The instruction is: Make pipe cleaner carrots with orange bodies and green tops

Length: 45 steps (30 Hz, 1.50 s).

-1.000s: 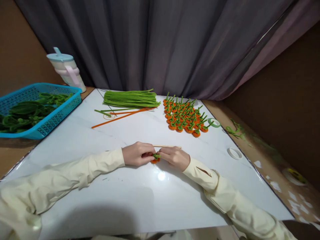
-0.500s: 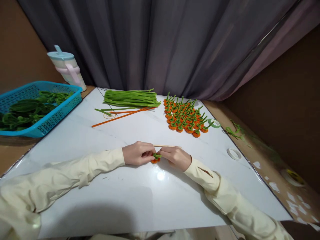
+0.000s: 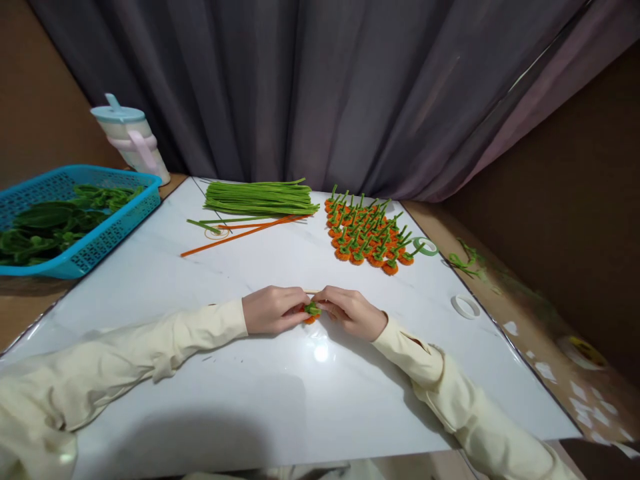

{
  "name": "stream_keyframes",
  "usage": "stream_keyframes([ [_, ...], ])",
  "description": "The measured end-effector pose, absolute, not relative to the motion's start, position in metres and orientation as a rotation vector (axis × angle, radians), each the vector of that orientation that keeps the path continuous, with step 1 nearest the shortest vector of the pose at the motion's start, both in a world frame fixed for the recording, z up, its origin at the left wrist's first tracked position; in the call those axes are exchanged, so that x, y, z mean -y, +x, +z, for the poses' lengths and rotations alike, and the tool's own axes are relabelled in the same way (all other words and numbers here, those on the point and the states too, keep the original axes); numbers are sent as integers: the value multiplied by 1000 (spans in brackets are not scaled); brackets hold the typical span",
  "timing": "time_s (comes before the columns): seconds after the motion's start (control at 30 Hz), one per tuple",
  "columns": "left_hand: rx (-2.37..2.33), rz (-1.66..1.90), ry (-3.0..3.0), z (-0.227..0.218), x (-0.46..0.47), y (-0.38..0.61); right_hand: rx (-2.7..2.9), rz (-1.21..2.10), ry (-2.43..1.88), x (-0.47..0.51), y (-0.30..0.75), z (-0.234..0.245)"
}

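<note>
At the middle of the table, my left hand [image 3: 277,310] is closed, its thumb and fingertips pinching a small orange-and-green pipe-cleaner ornament [image 3: 312,313]. The ornament has a fuzzy orange body with a green top. From the other side my right hand [image 3: 353,312] pinches at its green part; the fingertips are partly hidden. Just behind the hands lies a thin wooden stick [image 3: 311,292], mostly covered by them. Further back to the right sit many similar orange ornaments [image 3: 370,233] with upright green stems, packed in rows.
A bundle of green pipe cleaners [image 3: 260,199] lies at the back, with orange pipe cleaners [image 3: 245,235] before it. To the left are a blue basket [image 3: 111,230] of green leaf pieces and a tumbler [image 3: 134,143]. Green tape [image 3: 425,247] and white tape [image 3: 465,307] lie right.
My right hand has shifted slightly left, its fingers closer over the green top, and now covers more of the wooden stick. My left hand keeps its pinch. The view has moved slightly.
</note>
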<state>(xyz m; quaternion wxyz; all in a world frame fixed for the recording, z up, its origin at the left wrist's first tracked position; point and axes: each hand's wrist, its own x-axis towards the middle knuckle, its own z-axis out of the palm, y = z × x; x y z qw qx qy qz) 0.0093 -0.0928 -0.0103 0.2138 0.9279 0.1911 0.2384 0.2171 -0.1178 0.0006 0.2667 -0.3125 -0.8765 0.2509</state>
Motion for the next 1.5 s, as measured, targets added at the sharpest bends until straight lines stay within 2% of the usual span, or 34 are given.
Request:
stream_keyframes([
  [0.2, -635, 616, 2459, -12, 93, 9, 2338, 653, -758, 119, 217, -2],
  [0.5, -830, 482, 2271, 1, 97, 16, 2233, 767, -1069, 118, 212, -4],
  [0.8, -843, 274, 1922, 17, 99, 20, 2240, 782, -1027, 119, 210, -7],
  [1.0, -944, 449, 1992, 20, 96, 21, 2087, 809, -1074, 122, 206, -4],
  [1.23, -693, 396, 1236, 6, 88, 24, 1973, 810, -1142, 121, 208, -5],
  [1.5, -757, 573, 1190, -6, 95, 25, 1917, 984, -1075, 121, 205, -6],
])
